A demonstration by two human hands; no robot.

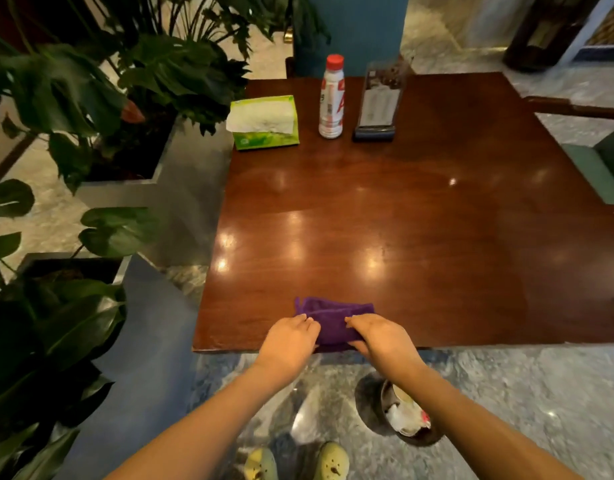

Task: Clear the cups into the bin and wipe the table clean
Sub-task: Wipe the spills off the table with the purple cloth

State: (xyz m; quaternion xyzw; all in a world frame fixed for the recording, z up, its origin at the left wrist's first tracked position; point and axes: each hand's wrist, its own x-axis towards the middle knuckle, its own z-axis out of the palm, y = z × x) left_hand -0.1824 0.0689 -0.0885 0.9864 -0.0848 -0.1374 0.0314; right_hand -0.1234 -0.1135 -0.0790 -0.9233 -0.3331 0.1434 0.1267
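A folded purple cloth [331, 315] lies at the near edge of the dark wooden table [402, 220]. My left hand [290, 339] holds its left side and my right hand [381, 337] holds its right side, fingers curled on the fabric. On the floor below my right forearm stands a small dark bin [407, 415] with crumpled white cups or paper inside. No cups are on the table.
At the table's far side stand a green tissue box [264, 123], a white bottle with a red cap [331, 98] and a menu stand [380, 103]. Planters with large leaves [90, 202] line the left. A green chair [596, 161] sits at the right.
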